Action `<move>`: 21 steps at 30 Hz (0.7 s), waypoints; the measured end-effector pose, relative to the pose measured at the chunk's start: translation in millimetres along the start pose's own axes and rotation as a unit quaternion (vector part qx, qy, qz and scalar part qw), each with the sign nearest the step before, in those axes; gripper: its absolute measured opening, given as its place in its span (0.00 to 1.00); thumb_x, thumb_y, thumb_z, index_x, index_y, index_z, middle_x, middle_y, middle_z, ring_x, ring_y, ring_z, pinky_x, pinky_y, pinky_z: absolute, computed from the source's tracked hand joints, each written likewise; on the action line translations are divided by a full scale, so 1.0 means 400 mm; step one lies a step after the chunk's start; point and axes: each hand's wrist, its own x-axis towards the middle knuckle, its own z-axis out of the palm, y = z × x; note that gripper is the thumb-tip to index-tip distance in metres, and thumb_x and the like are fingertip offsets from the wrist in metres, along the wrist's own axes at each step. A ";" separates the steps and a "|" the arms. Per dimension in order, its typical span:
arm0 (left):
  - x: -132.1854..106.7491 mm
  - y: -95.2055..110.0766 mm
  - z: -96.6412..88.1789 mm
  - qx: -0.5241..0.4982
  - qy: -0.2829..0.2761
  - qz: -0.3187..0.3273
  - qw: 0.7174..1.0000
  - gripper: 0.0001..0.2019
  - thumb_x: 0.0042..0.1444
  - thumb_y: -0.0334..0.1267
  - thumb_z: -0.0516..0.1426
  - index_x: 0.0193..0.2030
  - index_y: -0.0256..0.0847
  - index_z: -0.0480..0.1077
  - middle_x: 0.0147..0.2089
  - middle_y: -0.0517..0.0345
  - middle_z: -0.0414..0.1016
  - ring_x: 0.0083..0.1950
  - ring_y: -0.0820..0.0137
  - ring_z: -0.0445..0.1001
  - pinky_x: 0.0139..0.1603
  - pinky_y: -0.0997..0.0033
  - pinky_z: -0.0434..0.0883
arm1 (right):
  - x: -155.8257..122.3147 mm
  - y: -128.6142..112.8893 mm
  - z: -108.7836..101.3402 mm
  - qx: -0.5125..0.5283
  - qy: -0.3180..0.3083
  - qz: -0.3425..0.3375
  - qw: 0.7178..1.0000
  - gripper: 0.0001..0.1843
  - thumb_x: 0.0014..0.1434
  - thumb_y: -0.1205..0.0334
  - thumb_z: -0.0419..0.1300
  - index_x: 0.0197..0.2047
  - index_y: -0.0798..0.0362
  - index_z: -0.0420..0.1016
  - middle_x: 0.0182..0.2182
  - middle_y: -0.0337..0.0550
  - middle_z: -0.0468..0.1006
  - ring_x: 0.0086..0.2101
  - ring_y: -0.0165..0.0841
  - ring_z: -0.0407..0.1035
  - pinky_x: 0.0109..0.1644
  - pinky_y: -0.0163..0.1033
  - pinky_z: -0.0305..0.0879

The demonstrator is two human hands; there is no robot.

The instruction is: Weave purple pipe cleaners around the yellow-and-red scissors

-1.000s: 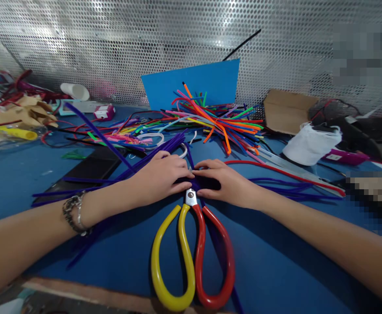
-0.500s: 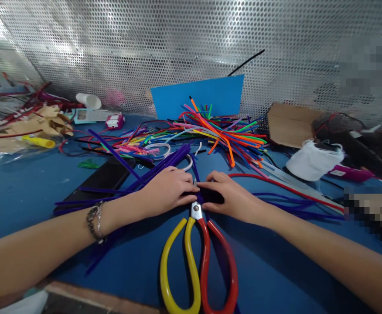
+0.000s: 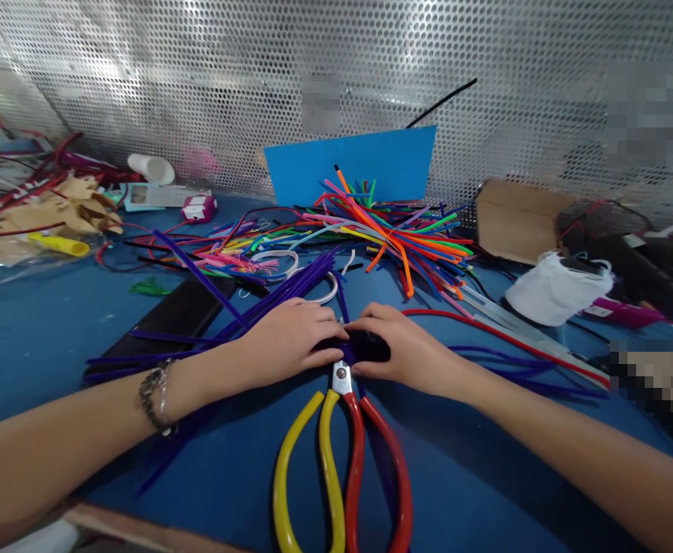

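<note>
My left hand (image 3: 296, 336) and my right hand (image 3: 409, 347) meet at the middle of the table, fingertips almost touching. Between them they pinch a dark purple pipe cleaner (image 3: 347, 352), its shape mostly hidden by the fingers. Right under the fingertips lie scissors (image 3: 342, 375) with one yellow and one red handle, pointing away from me, their blades largely covered. A bundle of purple pipe cleaners (image 3: 307, 286) lies beyond and left of my left hand. More purple pipe cleaners (image 3: 503, 367) stretch out behind my right wrist.
A heap of multicoloured pipe cleaners (image 3: 394, 234) lies before a blue board (image 3: 353, 165) at the perforated metal wall. A black flat case (image 3: 164, 322) is on the left, a white spool (image 3: 558, 290) and an open cardboard box (image 3: 521, 223) on the right.
Both hands stay pinched together at the same spot, with only slight finger movement. The camera view has shifted a little, and the scissors appear slightly lower and further left.
</note>
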 end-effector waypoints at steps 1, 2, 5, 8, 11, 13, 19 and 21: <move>0.001 0.000 0.000 -0.002 -0.001 0.001 1.000 0.11 0.59 0.41 0.54 0.45 0.40 0.71 0.38 0.56 0.73 0.41 0.67 0.71 0.40 0.68 0.64 | -0.001 0.001 0.001 0.004 0.003 -0.003 1.000 0.21 0.50 0.60 0.63 0.48 0.56 0.70 0.38 0.47 0.68 0.42 0.38 0.64 0.44 0.43 0.63; 0.003 -0.001 0.000 -0.004 -0.002 0.001 1.000 0.11 0.59 0.41 0.54 0.45 0.40 0.71 0.39 0.56 0.73 0.41 0.67 0.71 0.40 0.68 0.64 | -0.002 0.003 0.002 0.007 0.006 -0.005 1.000 0.21 0.50 0.60 0.63 0.48 0.57 0.70 0.39 0.48 0.68 0.42 0.38 0.64 0.44 0.43 0.62; 0.005 -0.002 -0.003 -0.005 -0.013 0.003 1.000 0.12 0.59 0.41 0.53 0.46 0.40 0.71 0.39 0.55 0.74 0.41 0.66 0.71 0.40 0.69 0.65 | -0.005 0.007 0.006 0.011 0.011 -0.009 1.000 0.22 0.50 0.59 0.63 0.49 0.56 0.70 0.40 0.48 0.69 0.42 0.39 0.63 0.45 0.44 0.62; -0.001 0.000 -0.017 0.002 -0.025 0.012 1.000 0.15 0.59 0.46 0.53 0.47 0.40 0.70 0.41 0.54 0.74 0.43 0.64 0.72 0.42 0.66 0.65 | -0.005 0.011 0.009 0.012 0.016 -0.022 1.000 0.21 0.51 0.59 0.63 0.48 0.55 0.70 0.40 0.48 0.69 0.42 0.38 0.63 0.45 0.45 0.62; -0.015 0.007 -0.044 0.021 -0.036 0.024 0.999 0.20 0.56 0.49 0.55 0.51 0.40 0.67 0.46 0.53 0.73 0.47 0.62 0.71 0.46 0.65 0.65 | -0.005 0.013 0.012 0.018 0.023 -0.025 0.999 0.21 0.51 0.59 0.63 0.48 0.56 0.71 0.39 0.48 0.69 0.42 0.38 0.63 0.45 0.44 0.62; -0.026 0.011 -0.066 0.043 -0.051 0.024 0.997 0.23 0.54 0.46 0.57 0.55 0.40 0.64 0.50 0.52 0.71 0.50 0.62 0.70 0.48 0.65 0.65 | -0.005 0.013 0.013 0.016 0.025 -0.021 0.999 0.22 0.50 0.59 0.63 0.49 0.57 0.71 0.39 0.49 0.69 0.42 0.38 0.63 0.46 0.44 0.62; -0.074 0.015 -0.116 0.124 -0.049 0.011 0.991 0.31 0.46 0.35 0.61 0.59 0.42 0.59 0.56 0.50 0.66 0.55 0.59 0.65 0.53 0.61 0.63 | -0.007 0.014 0.014 0.019 0.023 -0.019 0.999 0.24 0.51 0.60 0.63 0.50 0.58 0.70 0.41 0.50 0.68 0.43 0.39 0.63 0.48 0.45 0.62; -0.106 0.026 -0.131 0.124 0.010 0.017 0.992 0.24 0.49 0.35 0.58 0.55 0.43 0.63 0.54 0.52 0.68 0.53 0.60 0.67 0.54 0.61 0.62 | -0.007 0.016 0.015 0.023 0.025 -0.020 0.999 0.23 0.51 0.60 0.63 0.50 0.57 0.70 0.41 0.49 0.68 0.43 0.38 0.63 0.48 0.45 0.62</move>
